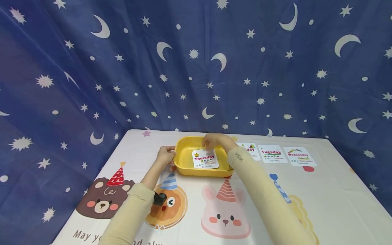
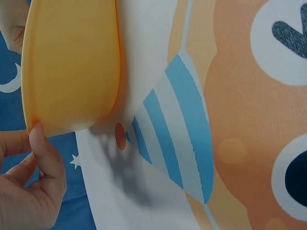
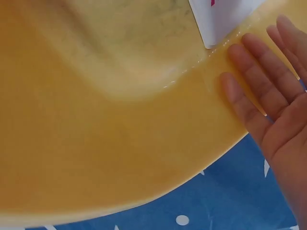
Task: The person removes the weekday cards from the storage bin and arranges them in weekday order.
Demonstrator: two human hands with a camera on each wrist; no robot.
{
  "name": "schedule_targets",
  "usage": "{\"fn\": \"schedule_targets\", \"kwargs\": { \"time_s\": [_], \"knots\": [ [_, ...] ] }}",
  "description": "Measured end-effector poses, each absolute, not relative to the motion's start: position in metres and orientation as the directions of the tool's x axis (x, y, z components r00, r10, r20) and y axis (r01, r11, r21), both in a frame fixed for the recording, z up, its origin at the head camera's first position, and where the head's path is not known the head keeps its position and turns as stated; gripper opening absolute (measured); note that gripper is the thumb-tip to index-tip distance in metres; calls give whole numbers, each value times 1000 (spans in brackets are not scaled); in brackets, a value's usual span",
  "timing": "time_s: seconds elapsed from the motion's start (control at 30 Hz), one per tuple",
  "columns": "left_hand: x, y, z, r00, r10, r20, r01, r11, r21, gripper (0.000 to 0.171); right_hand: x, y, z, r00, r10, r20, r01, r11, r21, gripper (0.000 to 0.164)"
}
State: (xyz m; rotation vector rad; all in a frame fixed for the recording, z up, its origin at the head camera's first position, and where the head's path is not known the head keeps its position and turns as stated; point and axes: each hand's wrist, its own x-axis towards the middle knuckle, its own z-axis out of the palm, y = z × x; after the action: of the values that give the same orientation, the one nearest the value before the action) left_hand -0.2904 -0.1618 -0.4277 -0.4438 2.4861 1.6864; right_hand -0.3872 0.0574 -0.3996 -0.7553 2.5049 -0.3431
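A yellow plastic tray (image 1: 183, 154) stands on the table, with a white "Thursday" card (image 1: 206, 160) inside. At the tray's left end my left hand (image 1: 166, 155) pinches the rim between thumb and fingers; the left wrist view shows the thumb (image 2: 39, 143) on the yellow wall. My right hand (image 1: 214, 140) reaches over the far rim into the tray, close to the card's top edge. In the right wrist view its fingers (image 3: 261, 76) are fairly straight along the inner wall, beside a corner of the card (image 3: 216, 24). No grip on the card shows there.
Right of the tray lie several day cards in a row: one partly behind the right arm (image 1: 252, 153), then "Tuesday" (image 1: 272, 154) and "Wednesday" (image 1: 299, 156). The tablecloth (image 1: 186, 217) has printed animals. A blue star-and-moon curtain (image 1: 196, 92) hangs behind the table.
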Motion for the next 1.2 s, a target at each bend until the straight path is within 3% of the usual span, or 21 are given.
{"fn": "schedule_targets", "kwargs": {
  "time_s": [0.4,0.53,0.63,0.83,1.2],
  "knots": [
    [-286,-157,-428,-952,-194,-239,-293,339,894,38,-382,40,-410,-715,-557,-422,-594,803,-52,19],
    [-288,-158,-428,-951,-198,-239,-295,334,895,38,-379,35,-413,-716,-549,-431,-610,792,3,27],
    [-288,-158,-428,-950,-196,-241,-296,333,895,38,-376,33,-416,-711,-548,-441,-634,771,63,45],
    [-285,-158,-425,-952,-196,-233,-290,345,893,38,-367,33,-417,-730,-495,-471,-582,812,48,94],
    [-285,-157,-424,-953,-201,-229,-286,333,898,37,-363,35,-407,-743,-481,-465,-515,855,-60,96]
  ]
}}
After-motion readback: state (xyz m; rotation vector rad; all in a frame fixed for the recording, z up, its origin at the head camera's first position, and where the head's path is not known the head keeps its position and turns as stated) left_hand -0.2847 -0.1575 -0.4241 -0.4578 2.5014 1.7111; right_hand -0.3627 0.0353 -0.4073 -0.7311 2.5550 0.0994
